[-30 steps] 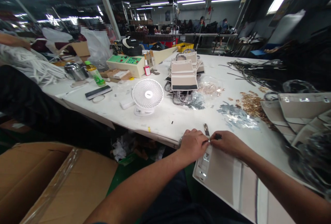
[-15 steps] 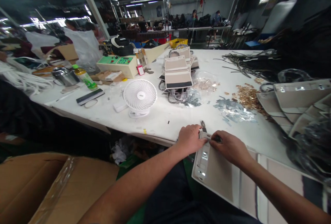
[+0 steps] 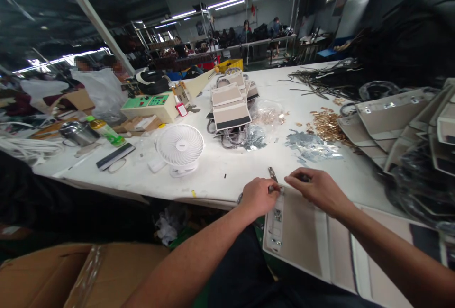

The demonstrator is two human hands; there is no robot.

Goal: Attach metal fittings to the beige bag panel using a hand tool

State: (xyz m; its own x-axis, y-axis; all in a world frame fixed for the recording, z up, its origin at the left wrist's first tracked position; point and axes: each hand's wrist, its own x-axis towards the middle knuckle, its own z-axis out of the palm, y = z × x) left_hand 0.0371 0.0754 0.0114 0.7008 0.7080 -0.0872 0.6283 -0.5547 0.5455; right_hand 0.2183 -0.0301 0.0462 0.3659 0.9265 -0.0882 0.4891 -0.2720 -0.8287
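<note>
A beige bag panel (image 3: 305, 227) with white edging lies across my lap and the table's front edge, metal pieces (image 3: 277, 215) set along its left strip. My left hand (image 3: 261, 196) is closed at the panel's upper left corner, thumb and fingers gripping the edge. Just above that corner my right hand (image 3: 320, 187) hovers, thumb and index finger pinched together. Something dark shows within its curled fingers, too hidden to name. A narrow metal strip (image 3: 272, 174) sticks out past the corner beyond my left fingers.
Flat silver metal pieces (image 3: 309, 147) and gold ones (image 3: 327, 125) lie in heaps on the white table (image 3: 245, 170). Beige bags are stacked at the middle (image 3: 232, 111) and right (image 3: 391, 113). A white fan (image 3: 180, 146) stands left; a cardboard box (image 3: 117, 270) is below.
My right hand has lifted off the panel's corner, up and slightly away from my left hand. The left hand stays at the corner. The whole view has tilted and shifted.
</note>
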